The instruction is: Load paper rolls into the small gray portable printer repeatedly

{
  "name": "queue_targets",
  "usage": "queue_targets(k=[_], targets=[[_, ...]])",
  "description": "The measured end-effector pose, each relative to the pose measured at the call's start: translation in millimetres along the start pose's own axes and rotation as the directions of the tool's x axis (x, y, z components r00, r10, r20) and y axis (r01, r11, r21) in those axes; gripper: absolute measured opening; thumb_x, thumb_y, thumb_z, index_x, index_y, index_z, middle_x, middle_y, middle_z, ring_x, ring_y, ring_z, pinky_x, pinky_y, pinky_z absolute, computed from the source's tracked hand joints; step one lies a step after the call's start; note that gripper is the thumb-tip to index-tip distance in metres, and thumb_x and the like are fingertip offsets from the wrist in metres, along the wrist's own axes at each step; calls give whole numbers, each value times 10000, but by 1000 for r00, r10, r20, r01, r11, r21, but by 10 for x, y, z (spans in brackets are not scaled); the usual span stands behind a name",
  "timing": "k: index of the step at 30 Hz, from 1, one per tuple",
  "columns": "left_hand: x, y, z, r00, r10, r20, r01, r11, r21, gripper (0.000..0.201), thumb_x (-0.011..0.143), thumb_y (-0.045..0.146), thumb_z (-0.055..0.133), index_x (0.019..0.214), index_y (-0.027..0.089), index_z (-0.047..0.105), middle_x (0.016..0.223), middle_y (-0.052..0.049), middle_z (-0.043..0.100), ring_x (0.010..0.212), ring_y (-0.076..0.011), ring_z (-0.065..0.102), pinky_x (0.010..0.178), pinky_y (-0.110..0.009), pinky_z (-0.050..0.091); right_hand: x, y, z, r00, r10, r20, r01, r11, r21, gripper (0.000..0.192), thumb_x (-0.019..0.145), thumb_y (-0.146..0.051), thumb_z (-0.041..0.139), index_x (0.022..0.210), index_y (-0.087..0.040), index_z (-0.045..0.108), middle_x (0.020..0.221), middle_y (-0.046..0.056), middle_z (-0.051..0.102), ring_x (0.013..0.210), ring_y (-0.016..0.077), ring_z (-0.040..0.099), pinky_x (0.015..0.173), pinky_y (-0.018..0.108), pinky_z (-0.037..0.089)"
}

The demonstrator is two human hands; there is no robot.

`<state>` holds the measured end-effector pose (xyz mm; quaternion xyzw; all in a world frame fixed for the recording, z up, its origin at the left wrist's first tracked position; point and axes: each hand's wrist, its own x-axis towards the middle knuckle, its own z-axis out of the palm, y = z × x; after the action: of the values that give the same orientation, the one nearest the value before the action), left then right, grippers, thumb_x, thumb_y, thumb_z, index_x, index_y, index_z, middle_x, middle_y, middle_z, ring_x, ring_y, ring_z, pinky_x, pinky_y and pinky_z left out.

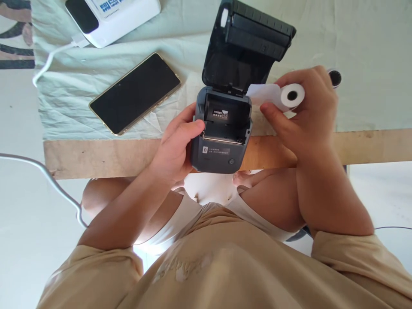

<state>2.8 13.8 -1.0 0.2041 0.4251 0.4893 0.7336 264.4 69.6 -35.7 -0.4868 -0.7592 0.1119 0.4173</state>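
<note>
My left hand [178,141] is closed around the left side of a dark grey portable label printer [222,150], with the thumb on its rim. The printer's black lid [240,56] is swung up, and the paper bay inside is exposed with a small printed sticker in it. In my right hand [312,107] I hold a small white paper roll [292,97] between thumb and fingers. A loose strip of its paper reaches left to the printer's upper right corner; whether it touches there I cannot tell.
On the green cloth [370,98] lies a phone [135,92] with a dark screen. A white device [125,17] with a plugged-in cable stands at the back left. A small dark-centred roll [335,78] sits behind my right hand. The wooden table edge [96,159] runs in front.
</note>
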Motion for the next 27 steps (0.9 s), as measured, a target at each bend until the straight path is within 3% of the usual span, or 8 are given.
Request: queue_targets(k=[4, 7, 12, 15, 18, 21, 24, 27], targets=[[-6, 6, 5, 1000, -1, 1, 1, 1000, 13, 185, 950, 293, 709, 1109, 223, 773, 730, -25, 741, 902, -286, 850, 700, -320, 690, 5, 41, -71, 996, 27, -88, -26, 1000, 14, 524, 864, -397, 912, 1332, -389, 677, 1099, 27, 769, 878, 228, 699, 667, 368, 568], [14, 3, -4, 1000, 15, 15, -16, 999, 37, 185, 948, 280, 691, 1099, 219, 778, 718, -14, 741, 903, -278, 853, 703, -316, 694, -18, 128, -69, 999, 51, 10, -51, 999, -3, 629, 857, -382, 914, 1420, -392, 635, 1029, 9, 774, 768, 205, 648, 735, 397, 568], [25, 16, -11, 999, 35, 36, -38, 997, 73, 215, 887, 369, 782, 1027, 212, 741, 696, -2, 710, 769, -256, 830, 609, -291, 661, -3, 77, -99, 985, -37, 168, 49, 996, -73, 732, 844, -459, 901, 1500, -335, 602, 1232, 73, 792, 1015, 272, 741, 863, 460, 610], [6, 51, 2, 999, 14, 36, -18, 994, 108, 255, 864, 389, 825, 1032, 222, 730, 690, 13, 686, 697, -223, 792, 561, -274, 635, 76, -23, -253, 991, -126, -47, 124, 992, -38, 544, 945, -557, 744, 1403, -266, 709, 1073, 66, 715, 908, 237, 707, 671, 380, 521], [0, 75, 8, 999, -16, 29, 14, 996, 86, 228, 857, 354, 797, 1034, 223, 739, 724, 16, 712, 649, -184, 749, 551, -265, 637, 132, 6, -434, 938, -137, -319, 128, 991, -50, 342, 982, -504, 681, 1103, -202, 788, 875, 13, 524, 689, 117, 454, 618, 359, 355], [16, 62, -8, 1000, -16, 19, 15, 996, 87, 214, 860, 345, 783, 1032, 221, 758, 761, 14, 742, 636, -171, 740, 533, -256, 631, 118, 146, -533, 941, -25, -336, -8, 995, -97, 247, 925, -314, 670, 1128, -198, 753, 988, 24, 551, 804, 144, 504, 723, 403, 406], [41, 26, -39, 998, 45, 43, -50, 992, 118, 230, 877, 399, 815, 998, 212, 757, 736, 13, 721, 657, -184, 774, 524, -245, 618, 85, 280, -529, 963, 223, -155, -253, 942, -220, 565, 791, -137, 652, 1349, -230, 663, 1191, 59, 569, 1109, 238, 616, 889, 456, 524], [62, -3, -70, 995, 71, 65, -80, 985, 150, 305, 879, 472, 850, 1022, 217, 761, 749, -1, 740, 819, -266, 852, 579, -282, 658, 110, 338, -491, 891, 453, -8, -423, 826, -373, 691, 683, 1, 707, 1334, -225, 660, 1287, 97, 548, 1253, 284, 636, 981, 502, 578]])
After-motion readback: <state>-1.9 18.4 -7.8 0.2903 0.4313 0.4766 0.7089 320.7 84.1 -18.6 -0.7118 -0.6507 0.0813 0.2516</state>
